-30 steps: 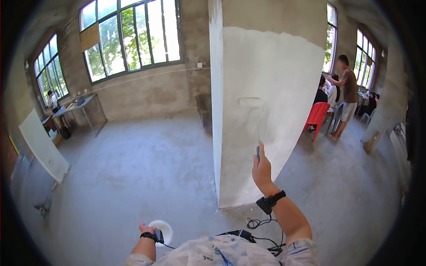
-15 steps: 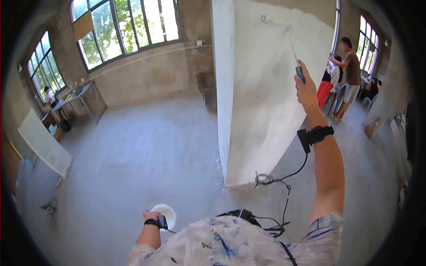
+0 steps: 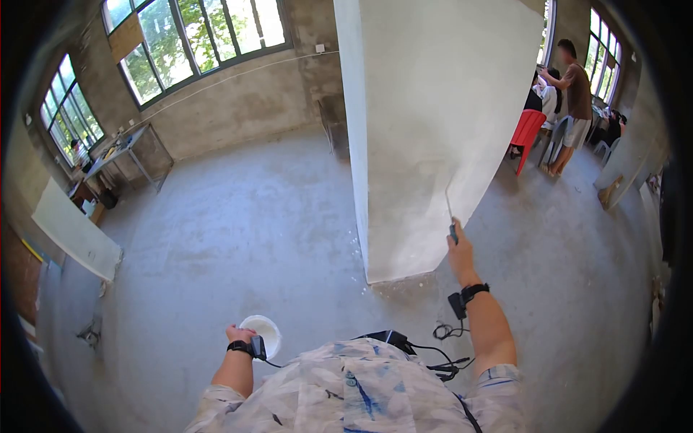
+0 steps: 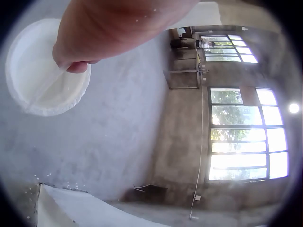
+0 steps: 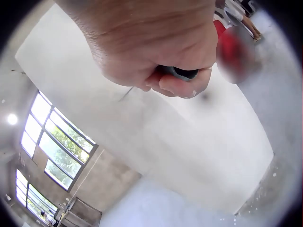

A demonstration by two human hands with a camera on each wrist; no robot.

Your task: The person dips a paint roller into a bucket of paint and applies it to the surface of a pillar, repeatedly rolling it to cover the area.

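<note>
right hand (image 3: 459, 252): fist clamped on paint roller (image 3: 452, 232) handle
roller axis: shaft points up-away from the hand, against white pillar (image 3: 433, 108)
left hand (image 3: 238, 334): curled round paint bucket (image 3: 268, 333) bail, bucket below it

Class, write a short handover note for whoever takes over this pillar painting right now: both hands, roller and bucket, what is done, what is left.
Right hand grips the paint roller by its handle, low at the wide face of the pillar; the roller head is hard to make out.
Left hand holds the white paint bucket by its handle, above the floor.
Done: both visible faces look white.
Left: pillar top is out of view, so check there.
</note>
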